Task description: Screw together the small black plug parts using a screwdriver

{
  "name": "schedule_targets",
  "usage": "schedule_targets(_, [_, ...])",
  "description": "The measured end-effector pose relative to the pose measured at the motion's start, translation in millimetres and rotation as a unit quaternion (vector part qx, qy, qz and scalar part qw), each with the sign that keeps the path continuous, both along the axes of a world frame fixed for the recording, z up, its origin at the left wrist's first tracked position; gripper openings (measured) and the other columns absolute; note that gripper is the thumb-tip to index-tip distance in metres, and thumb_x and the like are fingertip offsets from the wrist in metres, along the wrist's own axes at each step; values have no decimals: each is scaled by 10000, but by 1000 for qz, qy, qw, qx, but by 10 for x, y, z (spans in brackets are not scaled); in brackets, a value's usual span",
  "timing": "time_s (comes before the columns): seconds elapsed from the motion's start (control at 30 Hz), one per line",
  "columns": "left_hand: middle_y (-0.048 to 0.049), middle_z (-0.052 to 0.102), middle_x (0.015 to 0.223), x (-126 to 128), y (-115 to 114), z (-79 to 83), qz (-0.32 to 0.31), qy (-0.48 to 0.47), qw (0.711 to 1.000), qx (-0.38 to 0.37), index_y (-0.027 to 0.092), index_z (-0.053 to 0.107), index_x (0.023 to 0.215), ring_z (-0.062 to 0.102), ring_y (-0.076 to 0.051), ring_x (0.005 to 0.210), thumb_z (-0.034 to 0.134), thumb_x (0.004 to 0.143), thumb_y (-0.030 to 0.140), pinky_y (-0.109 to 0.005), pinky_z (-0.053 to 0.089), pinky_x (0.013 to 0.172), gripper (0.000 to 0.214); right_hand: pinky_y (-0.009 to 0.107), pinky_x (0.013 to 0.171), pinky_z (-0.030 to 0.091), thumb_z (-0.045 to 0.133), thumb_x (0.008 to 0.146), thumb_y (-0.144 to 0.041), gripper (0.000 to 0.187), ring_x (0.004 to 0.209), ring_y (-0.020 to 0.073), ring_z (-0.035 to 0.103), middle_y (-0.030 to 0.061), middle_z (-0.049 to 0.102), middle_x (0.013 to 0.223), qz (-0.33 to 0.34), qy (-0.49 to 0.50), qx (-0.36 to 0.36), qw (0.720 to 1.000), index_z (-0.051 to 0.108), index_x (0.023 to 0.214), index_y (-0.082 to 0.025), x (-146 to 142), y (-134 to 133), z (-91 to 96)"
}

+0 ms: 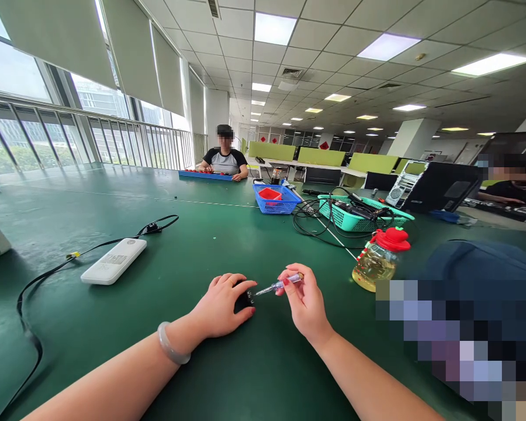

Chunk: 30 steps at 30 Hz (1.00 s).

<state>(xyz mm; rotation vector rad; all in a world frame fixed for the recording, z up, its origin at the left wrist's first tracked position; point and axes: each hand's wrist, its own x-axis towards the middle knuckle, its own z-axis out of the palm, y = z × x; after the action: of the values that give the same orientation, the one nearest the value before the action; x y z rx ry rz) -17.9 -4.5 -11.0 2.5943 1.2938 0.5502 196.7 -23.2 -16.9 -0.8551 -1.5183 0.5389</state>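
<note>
My left hand [222,305], with a pale bangle [172,344] on its wrist, is closed around a small black block-like part [244,300] on the green table. Most of that part is hidden under my fingers and palm. Between the thumb and fingers of my right hand [304,301] is a screwdriver [280,285] with a clear, purplish handle. Its shaft points left and down, and the tip is at the right side of the black part; whether it touches cannot be made out.
A white power bank [114,261] and black cable [48,272] lie left. Right stand a red-lidded bottle [379,263] and dark blue bag [486,263]. Beyond are a blue basket [276,206], a green basket [346,221] with cables, and a seated person [225,158].
</note>
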Motion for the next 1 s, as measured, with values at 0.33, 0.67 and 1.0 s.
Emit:
schedule_targets(0.33, [-42, 547, 1212, 10, 13, -4, -5, 14, 1000, -3, 316, 638, 1060, 489, -253, 1149, 511, 910, 417, -511, 327, 1064, 220, 298, 602, 506, 541, 905, -436, 248, 538, 110, 560, -26, 592, 774, -72, 117, -88, 987, 481, 1050, -244, 95, 192, -94])
schedule_targets(0.67, [-41, 570, 1084, 27, -49, -26, 73, 40, 996, 18, 259, 595, 972, 509, -230, 1044, 476, 920, 407, -451, 365, 1000, 197, 212, 390, 288, 736, 664, -495, 492, 404, 70, 364, -85, 519, 558, -19, 284, -262, 922, 508, 1008, -227, 79, 447, -212])
schedule_targets(1.0, [-70, 563, 1137, -412, -153, 17, 192, 87, 977, -10, 259, 580, 1034, 508, -249, 1077, 345, 948, 379, -456, 359, 974, 278, 204, 376, 274, 752, 640, -453, 434, 414, 71, 373, -74, 509, 557, -14, 280, -283, 917, 549, 946, -221, 118, 510, -217])
